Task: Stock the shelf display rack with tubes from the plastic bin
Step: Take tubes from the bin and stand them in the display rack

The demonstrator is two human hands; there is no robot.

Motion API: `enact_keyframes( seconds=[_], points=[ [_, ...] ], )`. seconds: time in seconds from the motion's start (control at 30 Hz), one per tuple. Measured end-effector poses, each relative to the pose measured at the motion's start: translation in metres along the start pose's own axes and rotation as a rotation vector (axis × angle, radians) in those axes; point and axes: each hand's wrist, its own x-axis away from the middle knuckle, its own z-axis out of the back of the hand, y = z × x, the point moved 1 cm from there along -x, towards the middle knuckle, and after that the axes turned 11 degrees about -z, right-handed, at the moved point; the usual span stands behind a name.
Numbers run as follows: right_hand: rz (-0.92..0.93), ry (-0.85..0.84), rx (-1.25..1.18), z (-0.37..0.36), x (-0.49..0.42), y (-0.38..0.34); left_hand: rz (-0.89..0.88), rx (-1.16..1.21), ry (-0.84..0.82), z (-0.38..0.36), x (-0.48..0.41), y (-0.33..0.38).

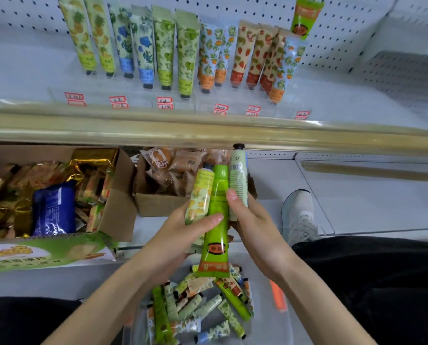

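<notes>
Tubes sit fanned between both hands above the plastic bin [286, 327]: left hand [183, 227] closed on the pineapple tube [200, 195], right hand [251, 220] pinching the bright green tube [216, 220], best separated before reaching for the display rack [133, 94].

The near strip of the upper shelf [33, 70], behind the gold rail [208, 131], is open along its length, and its far left and far right ends are bare. The row of standing tubes [183, 51] fills the far middle, packed side by side, with an orange-patterned tube [284, 70] leaning across the right end. Below, two cardboard boxes [123, 195] crowd the lower shelf on the left; its right side is open. The near bin [290, 327] has room on its right side.
</notes>
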Motion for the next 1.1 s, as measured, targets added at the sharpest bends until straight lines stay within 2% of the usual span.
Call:
enact_keyframes(
  seconds=[0.1,0.3,0.4,0.57,0.63,0.8,0.9,1.0,1.1],
  points=[
    [0.069,0.039,0.183,0.011,0.0,-0.015,-0.011,0.01,0.006,0.005,0.0,0.004],
    [0.188,0.09,0.304,0.025,0.009,-0.06,-0.142,0.024,0.029,0.01,-0.004,0.027],
    [0.198,0.044,0.203,0.02,0.01,-0.08,-0.219,0.081,0.068,0.008,-0.005,0.047],
    [0.069,-0.171,-0.129,0.008,0.004,-0.112,-0.318,0.122,0.148,0.019,-0.003,0.079],
    [0.075,-0.212,-0.154,0.001,-0.001,-0.124,-0.369,0.165,0.199,0.028,-0.003,0.093],
    [0.213,-0.168,0.237,-0.016,-0.014,-0.166,-0.505,0.178,0.322,0.065,-0.004,0.133],
    [0.328,-0.052,0.526,-0.034,-0.019,-0.205,-0.566,0.145,0.375,0.091,-0.006,0.148],
    [0.388,0.015,0.735,-0.052,-0.034,-0.242,-0.565,0.123,0.439,0.119,-0.005,0.147],
    [0.391,0.0,0.914,-0.069,-0.057,-0.273,-0.542,0.139,0.448,0.141,-0.004,0.137]
  ],
)
